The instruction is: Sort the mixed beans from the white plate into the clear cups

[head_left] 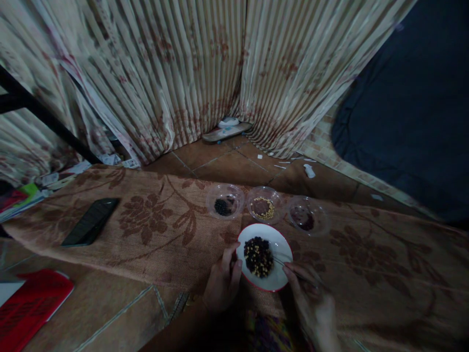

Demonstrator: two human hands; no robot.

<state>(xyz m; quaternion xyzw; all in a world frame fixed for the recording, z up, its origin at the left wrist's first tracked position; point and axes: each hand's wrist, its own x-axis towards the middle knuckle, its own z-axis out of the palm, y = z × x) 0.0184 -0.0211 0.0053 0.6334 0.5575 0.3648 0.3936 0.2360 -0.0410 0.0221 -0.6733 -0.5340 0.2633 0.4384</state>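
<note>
I see the left hand (223, 281) grip the red-rimmed plate (281, 240) by its edge, seemingly steadying it, while the right hand (311, 296) clasps a metal utensil (280, 261) beside the mixed beans (258, 256). Three clear bowls (264, 191) stand just beyond, apparently within easy reach.

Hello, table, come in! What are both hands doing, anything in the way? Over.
Left hand at rim of white plate. Right hand gripping thin utensil. Dark and yellow beans heaped on plate. Three see-through bowls beyond, blocking neither hand.
</note>
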